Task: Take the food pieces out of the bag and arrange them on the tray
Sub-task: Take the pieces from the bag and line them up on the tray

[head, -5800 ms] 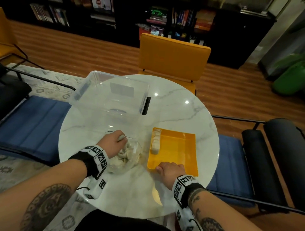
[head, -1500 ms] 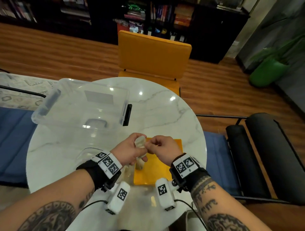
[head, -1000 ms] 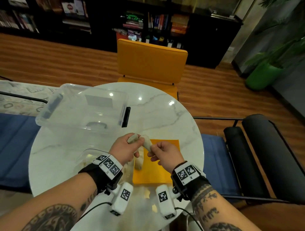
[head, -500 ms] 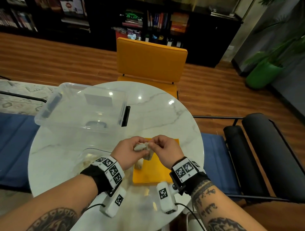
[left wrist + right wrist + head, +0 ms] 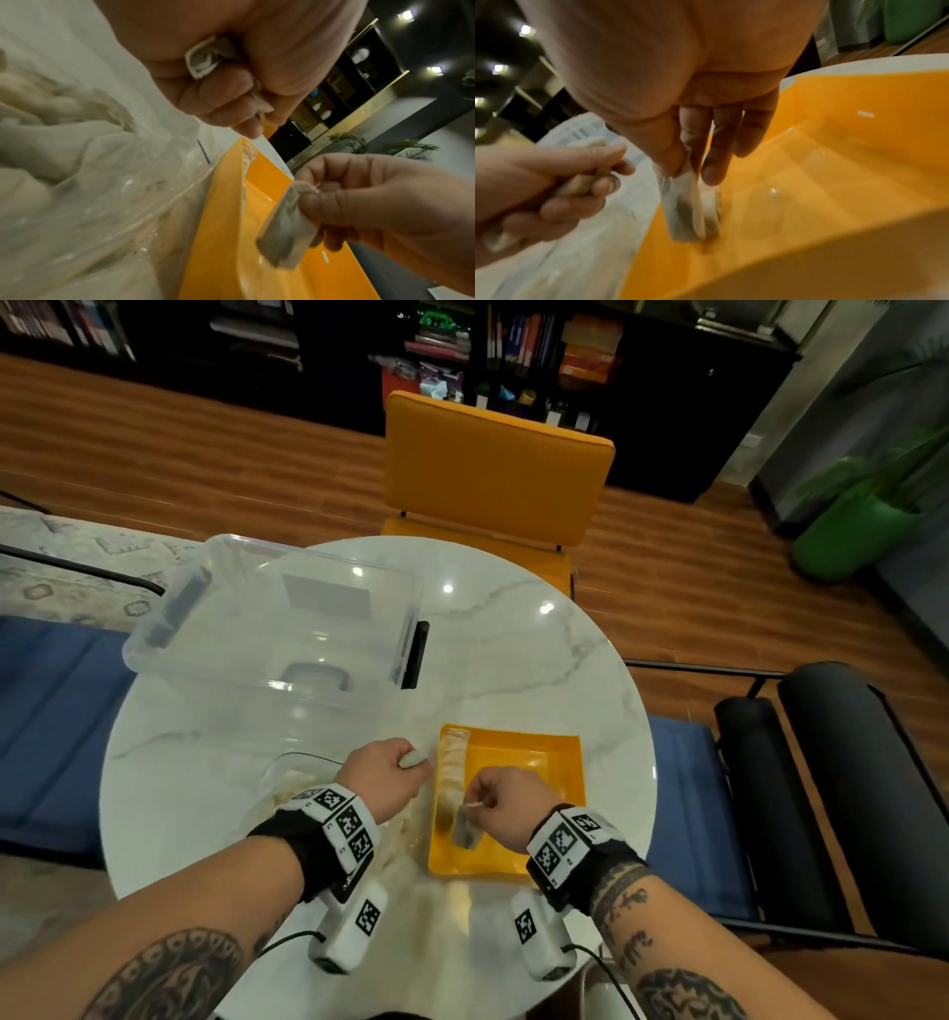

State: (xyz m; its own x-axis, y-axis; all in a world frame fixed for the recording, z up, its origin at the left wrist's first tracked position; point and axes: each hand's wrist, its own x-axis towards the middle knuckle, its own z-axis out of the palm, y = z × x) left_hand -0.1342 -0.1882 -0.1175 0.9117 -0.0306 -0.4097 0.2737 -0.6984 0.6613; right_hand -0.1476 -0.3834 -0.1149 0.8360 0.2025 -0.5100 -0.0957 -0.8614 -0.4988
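The right hand (image 5: 506, 801) pinches the top end of a pale roll (image 5: 464, 829) between thumb and forefinger; the other fingers (image 5: 754, 132) are extended and lie close together. The roll hangs downward from the pinch, and its lower end is at or just above the floor of the tray (image 5: 534, 860), near the tray's front left corner. In the right wrist view the roll (image 5: 687, 211) sits directly below the thumb tip. Contact with the tray cannot be confirmed.

The left hand (image 5: 382, 775) is curled into a fist around a second piece (image 5: 412, 759). One end of that piece protrudes from the fist on the thumb side. In the left wrist view its cut end (image 5: 205, 57) shows between thumb and curled fingers. The fist is held just left of the tray, above the table (image 5: 513, 660).

A row of rolls (image 5: 452, 770) lies along the left wall of the tray, beyond the held roll. The clear bag (image 5: 287, 783) with the remaining pieces lies on the table to the left of the tray, under the left wrist.

The table is round with a white marble top. A clear bin (image 5: 267, 618) stands on its far left part. Behind the table stands an orange chair (image 5: 495, 469). Blue cushioned seats flank the table. The floor is wood, with dark shelves (image 5: 513, 346) along the far wall and a green pot (image 5: 847, 536) at the far right.
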